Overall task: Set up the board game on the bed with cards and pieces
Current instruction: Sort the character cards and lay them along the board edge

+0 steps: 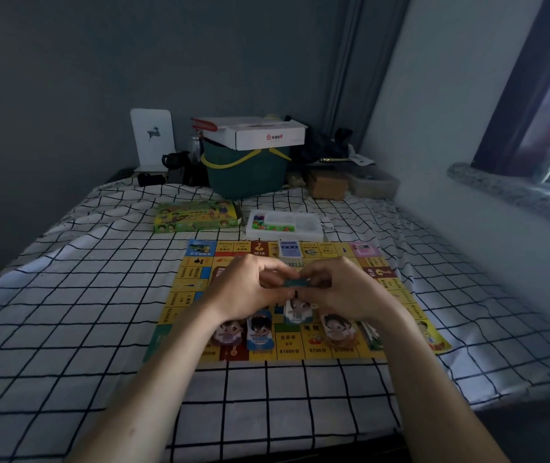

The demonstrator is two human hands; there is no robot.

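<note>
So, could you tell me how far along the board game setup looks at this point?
Done: the board lies flat on the bed, and three character cards sit along its near edge. In hand: the left hand and right hand pinch a small teal piece together. Left: coloured pieces remain in the white tray.

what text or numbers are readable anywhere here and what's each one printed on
"$1600分" on the game board, near edge, under "北京市".
"$700分" on the board's next square to the right.
"$2000分" on the square to the left, partly blurred.
"?" on the board's right-edge square.
Red logo on the white carton: characters too blurred to read.
Green game box, character cards: print too small or blurred.
</note>
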